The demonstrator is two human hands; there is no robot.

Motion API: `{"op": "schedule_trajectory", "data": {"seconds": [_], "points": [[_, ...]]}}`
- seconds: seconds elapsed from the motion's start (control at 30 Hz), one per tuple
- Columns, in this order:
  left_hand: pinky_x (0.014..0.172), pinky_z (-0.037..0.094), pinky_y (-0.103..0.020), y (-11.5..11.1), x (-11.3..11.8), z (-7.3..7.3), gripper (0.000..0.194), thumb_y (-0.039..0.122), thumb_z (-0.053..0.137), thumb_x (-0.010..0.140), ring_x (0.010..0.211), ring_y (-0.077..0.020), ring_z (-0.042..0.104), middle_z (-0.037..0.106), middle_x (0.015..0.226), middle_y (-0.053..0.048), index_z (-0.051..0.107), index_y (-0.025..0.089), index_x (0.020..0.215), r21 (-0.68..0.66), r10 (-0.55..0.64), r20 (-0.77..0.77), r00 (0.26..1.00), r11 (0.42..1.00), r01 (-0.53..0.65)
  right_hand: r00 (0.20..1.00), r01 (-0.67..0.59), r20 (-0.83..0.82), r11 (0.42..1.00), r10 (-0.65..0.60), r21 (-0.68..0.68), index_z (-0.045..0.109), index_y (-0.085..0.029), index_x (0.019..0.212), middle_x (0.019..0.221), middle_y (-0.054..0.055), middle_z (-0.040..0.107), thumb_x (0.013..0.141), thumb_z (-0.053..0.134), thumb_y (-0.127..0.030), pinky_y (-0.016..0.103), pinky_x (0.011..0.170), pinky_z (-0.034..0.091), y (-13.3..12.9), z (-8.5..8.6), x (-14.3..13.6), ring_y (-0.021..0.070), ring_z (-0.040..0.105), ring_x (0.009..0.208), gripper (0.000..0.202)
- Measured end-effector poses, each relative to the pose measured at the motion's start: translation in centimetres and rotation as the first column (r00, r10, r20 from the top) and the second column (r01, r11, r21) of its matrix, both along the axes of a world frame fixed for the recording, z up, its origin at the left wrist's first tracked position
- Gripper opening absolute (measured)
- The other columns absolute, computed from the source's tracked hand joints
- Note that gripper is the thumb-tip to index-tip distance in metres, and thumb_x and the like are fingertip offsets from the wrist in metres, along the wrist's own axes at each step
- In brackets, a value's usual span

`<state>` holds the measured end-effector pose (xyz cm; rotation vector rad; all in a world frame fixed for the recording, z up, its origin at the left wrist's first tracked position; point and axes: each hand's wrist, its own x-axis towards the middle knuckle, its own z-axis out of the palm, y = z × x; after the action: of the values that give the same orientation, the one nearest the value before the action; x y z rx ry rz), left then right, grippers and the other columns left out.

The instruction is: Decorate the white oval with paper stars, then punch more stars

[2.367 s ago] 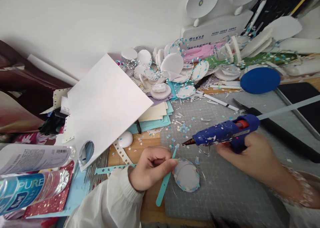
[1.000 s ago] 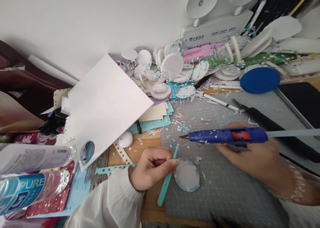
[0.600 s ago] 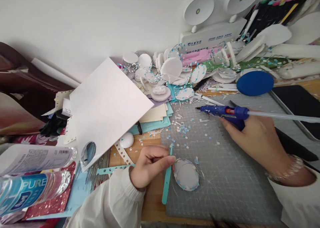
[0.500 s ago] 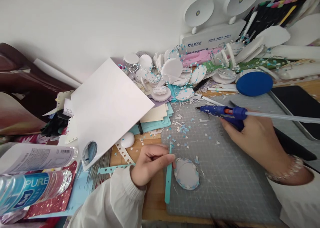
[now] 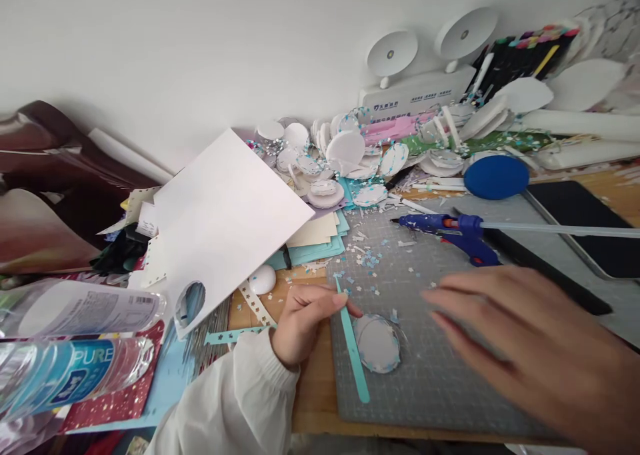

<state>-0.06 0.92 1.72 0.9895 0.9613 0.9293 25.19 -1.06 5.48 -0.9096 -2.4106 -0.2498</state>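
Observation:
My left hand (image 5: 314,318) is closed, pinching a narrow turquoise paper strip (image 5: 356,358) near its upper end. The strip slants down over the left edge of the grey cutting mat (image 5: 430,388). Just right of it lies a white disc (image 5: 379,344) with small blue and white bits around its rim. Over the right part of the mat, my right hand (image 5: 520,335) is blurred, its fingers stretched out and nothing in them. Beyond that hand, a blue glue gun (image 5: 445,228) rests on the mat with a long translucent glue stick (image 5: 555,228) in its back.
Tiny star-shaped paper bits (image 5: 369,258) are scattered on the mat. A large white board (image 5: 233,222) with a round hole lies left. White discs (image 5: 345,150) are heaped at the back. A blue disc (image 5: 496,176) and a phone (image 5: 587,225) are at right, water bottles (image 5: 80,375) at left.
My right hand has let go of the glue gun and come toward me, leaving it on the mat. The turquoise strip in my left hand has swung its lower end to the right.

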Motion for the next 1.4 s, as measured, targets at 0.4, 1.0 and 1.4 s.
{"op": "schedule_trajectory", "data": {"seconds": [0.4, 1.0, 1.4], "points": [[0.049, 0.013, -0.028, 0.2, 0.5, 0.5, 0.064, 0.042, 0.072, 0.075, 0.050, -0.0065, 0.015, 0.017, 0.049, 0.006, 0.020, 0.018, 0.045, -0.021, 0.076, 0.104, 0.992, 0.997, -0.074, 0.921, -0.384, 0.052, 0.882, 0.385, 0.272, 0.069, -0.014, 0.084, 0.084, 0.009, 0.074, 0.094, 0.043, -0.007, 0.034, 0.066, 0.057, 4.0, -0.3, -7.6, 0.0191, 0.067, 0.077, 0.028], [0.060, 0.041, -0.024, 1.7, -0.5, -0.9, 0.021, 0.027, 0.057, 0.091, 0.066, -0.0139, 0.053, 0.060, 0.074, -0.005, 0.072, 0.013, 0.095, 0.431, -0.120, -0.666, 0.736, 0.743, 0.512, 0.619, -0.176, -0.734, 0.861, -0.280, -0.477, 0.063, -0.024, 0.087, 0.085, 0.004, 0.065, 0.086, 0.062, -0.017, 0.029, 0.063, 0.062, 3.0, -4.4, -1.7, 0.0173, 0.069, 0.074, 0.007], [0.070, 0.044, -0.027, 1.2, -0.3, -0.9, 0.009, 0.020, 0.057, 0.090, 0.078, -0.0165, 0.057, 0.064, 0.084, -0.006, 0.065, 0.017, 0.092, 0.466, -0.127, -0.691, 0.711, 0.674, 0.574, 0.506, -0.253, -0.778, 0.798, -0.374, -0.548, 0.062, -0.026, 0.086, 0.081, 0.002, 0.066, 0.087, 0.062, -0.022, 0.028, 0.060, 0.062, 3.0, -3.8, -1.8, 0.0159, 0.068, 0.066, 0.004]]}}
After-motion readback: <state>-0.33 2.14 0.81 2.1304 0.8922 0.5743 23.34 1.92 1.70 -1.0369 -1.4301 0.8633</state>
